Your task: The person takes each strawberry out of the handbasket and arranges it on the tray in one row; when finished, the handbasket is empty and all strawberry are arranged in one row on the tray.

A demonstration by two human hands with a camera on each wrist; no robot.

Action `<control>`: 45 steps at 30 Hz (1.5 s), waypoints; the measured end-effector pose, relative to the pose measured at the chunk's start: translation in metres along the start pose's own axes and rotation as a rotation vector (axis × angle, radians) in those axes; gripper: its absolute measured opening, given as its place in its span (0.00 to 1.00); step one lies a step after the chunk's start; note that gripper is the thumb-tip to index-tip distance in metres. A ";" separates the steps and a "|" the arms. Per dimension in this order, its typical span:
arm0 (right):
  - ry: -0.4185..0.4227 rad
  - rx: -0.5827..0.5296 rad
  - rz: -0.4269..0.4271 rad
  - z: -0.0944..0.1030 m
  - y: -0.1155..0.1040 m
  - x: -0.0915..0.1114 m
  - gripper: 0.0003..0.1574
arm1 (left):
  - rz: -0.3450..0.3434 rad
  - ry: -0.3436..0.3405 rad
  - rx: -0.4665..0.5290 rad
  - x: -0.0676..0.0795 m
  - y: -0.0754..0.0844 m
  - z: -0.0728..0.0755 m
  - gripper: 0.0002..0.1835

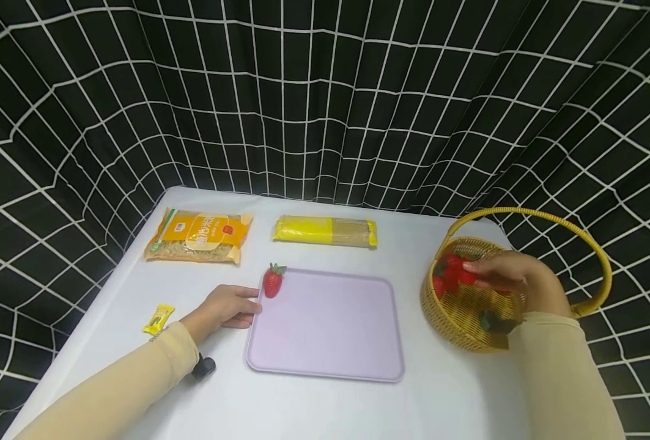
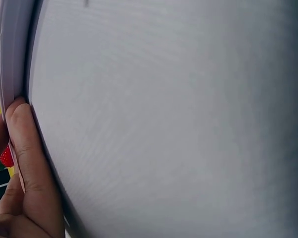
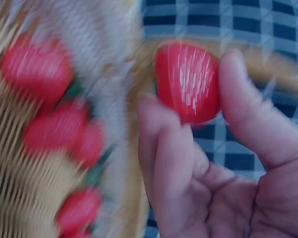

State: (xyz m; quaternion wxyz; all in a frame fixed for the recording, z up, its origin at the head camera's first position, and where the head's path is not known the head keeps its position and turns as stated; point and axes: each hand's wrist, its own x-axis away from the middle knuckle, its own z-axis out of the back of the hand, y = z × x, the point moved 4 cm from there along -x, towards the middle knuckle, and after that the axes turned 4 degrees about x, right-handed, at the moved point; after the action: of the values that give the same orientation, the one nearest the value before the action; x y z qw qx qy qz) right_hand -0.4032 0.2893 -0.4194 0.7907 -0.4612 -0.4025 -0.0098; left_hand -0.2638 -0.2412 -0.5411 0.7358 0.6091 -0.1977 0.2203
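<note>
My left hand (image 1: 228,307) grips the left edge of a pale lilac tray (image 1: 325,327). In the left wrist view, fingers (image 2: 32,163) lie along the tray's rim (image 2: 14,54) with the thumb on its other side. One strawberry (image 1: 273,281) with a green top lies at the tray's upper left corner. Over the wicker basket (image 1: 451,336), my right hand (image 1: 523,278) pinches another strawberry (image 3: 188,82) between thumb and fingers. Several more strawberries (image 3: 37,69) sit inside the basket, blurred in the right wrist view.
Behind the tray lie an orange food bag (image 1: 199,237) and a yellow pack of noodles (image 1: 325,231). Left of my left arm is a small yellow packet (image 1: 158,319). A black object (image 1: 203,367) is partly under my left sleeve. The basket's tall handle (image 1: 583,229) arches beyond my right hand.
</note>
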 end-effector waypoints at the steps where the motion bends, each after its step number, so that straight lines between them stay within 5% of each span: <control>1: -0.012 0.046 0.053 -0.011 -0.008 0.001 0.15 | -0.003 -0.004 -0.001 0.000 0.001 0.001 0.31; 6: 0.001 0.188 0.204 -0.097 -0.051 -0.028 0.26 | 0.003 -0.012 0.008 0.001 -0.003 0.006 0.32; 12: 0.009 0.232 0.208 -0.226 -0.080 -0.107 0.22 | 0.034 0.019 0.011 0.010 -0.019 0.014 0.31; 16: 0.111 0.273 0.149 -0.273 -0.090 -0.132 0.22 | 0.011 0.015 0.025 0.010 -0.020 0.011 0.31; 22: 0.258 0.279 0.080 -0.293 -0.100 -0.136 0.19 | -0.020 0.003 0.000 0.007 -0.013 0.000 0.30; 30: 0.303 0.301 0.076 -0.297 -0.101 -0.146 0.18 | -0.016 0.003 0.005 0.004 -0.008 -0.001 0.29; 45: 0.234 0.417 0.142 -0.286 -0.116 -0.133 0.23 | 0.008 0.020 -0.003 0.002 -0.001 0.000 0.27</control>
State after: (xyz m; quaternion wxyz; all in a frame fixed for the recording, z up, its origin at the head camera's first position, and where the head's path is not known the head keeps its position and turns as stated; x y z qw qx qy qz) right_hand -0.3588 -0.0358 -0.4933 0.9087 -0.3110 -0.2681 0.0756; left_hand -0.2614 -0.2415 -0.5403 0.7380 0.6047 -0.1930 0.2291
